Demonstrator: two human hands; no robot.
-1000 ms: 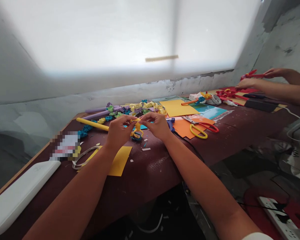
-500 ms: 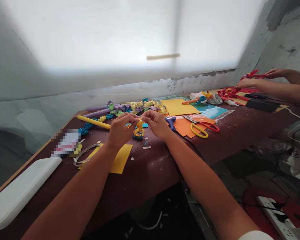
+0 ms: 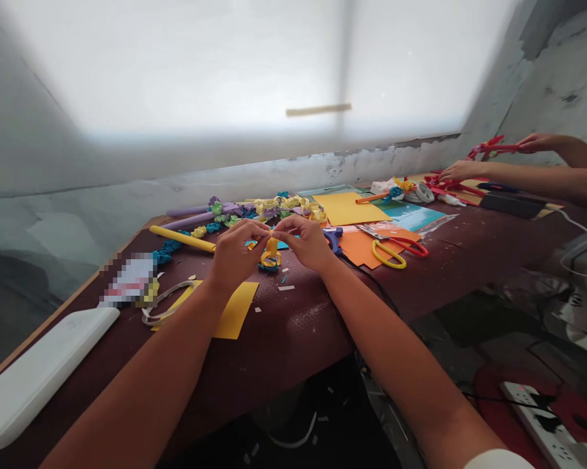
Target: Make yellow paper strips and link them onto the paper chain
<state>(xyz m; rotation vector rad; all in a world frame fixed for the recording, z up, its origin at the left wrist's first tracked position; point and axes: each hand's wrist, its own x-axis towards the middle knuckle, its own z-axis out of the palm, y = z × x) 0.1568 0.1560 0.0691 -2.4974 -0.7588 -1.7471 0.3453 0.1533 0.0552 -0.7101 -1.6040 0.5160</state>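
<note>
My left hand (image 3: 240,251) and my right hand (image 3: 303,241) meet fingertip to fingertip above the dark red table. Between them they pinch the top of a yellow paper strip (image 3: 272,246). The strip hangs down and runs into a looped yellow and blue paper chain (image 3: 270,262) that reaches the tabletop. The exact fold at the fingertips is hidden by the fingers. Just behind my right hand lies a blue glue gun (image 3: 334,240). A yellow paper tube (image 3: 182,239) lies to the left of my left hand.
Scissors with red and yellow handles (image 3: 391,251) rest on orange paper (image 3: 361,247). Yellow sheets (image 3: 237,312), purple tubes and paper chains (image 3: 264,208) lie around. A white handled object (image 3: 49,374) is at left. At far right, another person's hands (image 3: 462,170) hold red paper pieces.
My hands stay nearly in place, still pinching the yellow strip, with the fingertips slightly shifted. The other person's nearer hand has moved left and down.
</note>
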